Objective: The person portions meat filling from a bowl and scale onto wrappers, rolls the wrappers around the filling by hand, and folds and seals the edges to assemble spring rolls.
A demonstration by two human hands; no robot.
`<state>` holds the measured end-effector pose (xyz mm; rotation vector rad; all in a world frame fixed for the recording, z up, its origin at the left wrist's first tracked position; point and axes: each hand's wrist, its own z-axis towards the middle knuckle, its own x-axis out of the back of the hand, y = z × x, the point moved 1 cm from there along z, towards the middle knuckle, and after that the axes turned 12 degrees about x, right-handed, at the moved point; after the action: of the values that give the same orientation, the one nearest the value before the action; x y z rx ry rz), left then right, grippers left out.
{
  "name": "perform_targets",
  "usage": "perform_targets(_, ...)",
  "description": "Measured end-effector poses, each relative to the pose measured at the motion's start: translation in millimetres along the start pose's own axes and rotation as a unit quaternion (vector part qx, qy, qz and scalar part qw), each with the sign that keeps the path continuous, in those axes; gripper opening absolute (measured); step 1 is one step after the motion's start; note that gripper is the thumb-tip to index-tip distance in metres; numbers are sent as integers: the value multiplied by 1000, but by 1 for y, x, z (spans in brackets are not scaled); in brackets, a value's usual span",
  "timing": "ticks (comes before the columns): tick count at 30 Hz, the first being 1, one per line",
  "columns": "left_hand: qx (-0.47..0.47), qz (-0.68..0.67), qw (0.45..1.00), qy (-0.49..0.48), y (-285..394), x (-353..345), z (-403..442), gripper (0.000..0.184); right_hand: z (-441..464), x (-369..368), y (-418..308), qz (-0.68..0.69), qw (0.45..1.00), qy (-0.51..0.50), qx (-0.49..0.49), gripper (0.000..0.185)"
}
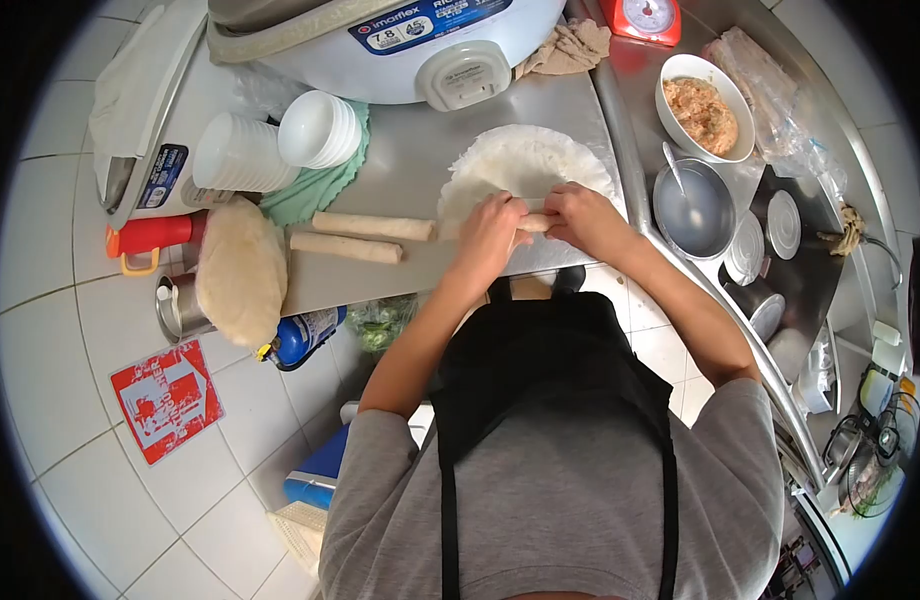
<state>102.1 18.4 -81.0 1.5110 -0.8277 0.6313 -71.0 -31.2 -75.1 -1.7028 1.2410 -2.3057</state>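
A round stack of thin pale wrappers [525,155] lies on the steel table in front of me. At its near edge, a small pale roll [536,222] runs between my hands. My left hand [494,236] has its fingers closed on the roll's left end, and my right hand [583,222] has its fingers closed on the right end. Two long finished-looking rolls, one farther [373,226] and one nearer [346,247], lie side by side to the left of my left hand.
White cups [320,130] stand on a green cloth at the left, near a flat pale wrapper pile [242,270]. A large cooker [390,50] is behind. At right are a bowl of filling [700,115], a metal bowl [694,210] with a spoon, and a red scale [645,20].
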Motion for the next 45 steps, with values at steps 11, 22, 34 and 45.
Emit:
perform_targets(11,-21,51,998,14,-11,21,-4,34,16,-11,-10,-5,1000,17,23,21)
perform_targets(22,6,84,996,-33,-32,34,-10,39,48,-25,-23,11,996,-84,-22,22)
perform_targets(34,17,78,994,-72,-38,49,-5,37,66,-38,-36,38,997,-62,-11,35)
perform_targets(45,49,101,988,-109,-36,48,0,35,-1,-3,1,-69,996,-18,-44,31)
